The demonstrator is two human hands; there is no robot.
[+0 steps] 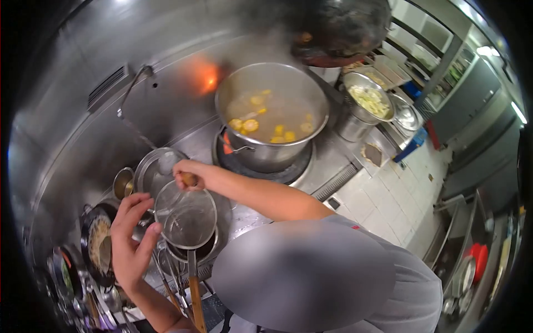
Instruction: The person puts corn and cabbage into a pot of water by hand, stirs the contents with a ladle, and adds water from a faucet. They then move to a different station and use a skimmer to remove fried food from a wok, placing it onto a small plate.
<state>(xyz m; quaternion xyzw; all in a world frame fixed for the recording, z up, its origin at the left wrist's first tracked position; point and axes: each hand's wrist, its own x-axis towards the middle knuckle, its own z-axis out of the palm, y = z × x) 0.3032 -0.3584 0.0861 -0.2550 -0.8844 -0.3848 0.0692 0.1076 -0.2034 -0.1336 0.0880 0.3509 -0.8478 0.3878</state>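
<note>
My right hand point(191, 173) is closed round the wooden handle point(189, 179) of a tool, beside a round metal pot point(145, 166) at the back left. The tool's working end is hard to make out. My left hand point(132, 238) is held up with thumb and fingers apart, just left of a round mesh strainer point(186, 216). The strainer lies over a metal pot, with its long wooden handle point(197, 302) pointing towards me. Nothing shows between my left fingers.
A large steaming stockpot point(272, 149) with corn pieces point(250, 125) stands on a burner. A flame glow point(208, 80) shows behind it. A metal bowl of pale chopped food point(369, 102) is at right. A dark pan point(94, 244) and several utensils crowd the left.
</note>
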